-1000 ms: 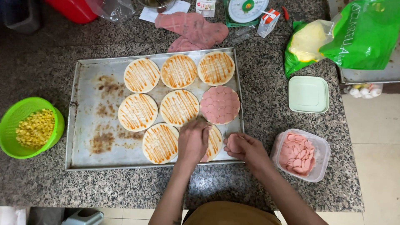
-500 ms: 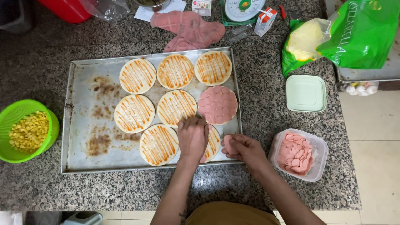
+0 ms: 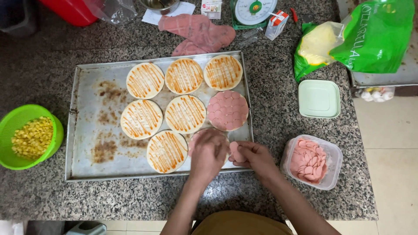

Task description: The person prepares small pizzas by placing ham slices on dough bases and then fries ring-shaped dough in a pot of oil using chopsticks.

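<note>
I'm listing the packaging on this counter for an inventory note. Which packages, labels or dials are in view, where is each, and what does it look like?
Green plastic bag: top right, crumpled, pale yellow contents showing.
Small carton: top centre-right, white and red, tilted.
Scale dial: top edge, round, white with green centre.
Small box: top centre, white, partly cut off.
Clear tub: right of the tray, holding pink slices.

Pink round sausage slices [image 3: 235, 152] are held in a small stack at the tray's front right edge. The round dough base [image 3: 199, 138] beside them lies flat on the tray, mostly hidden; it appears partly covered with slices.
</note>
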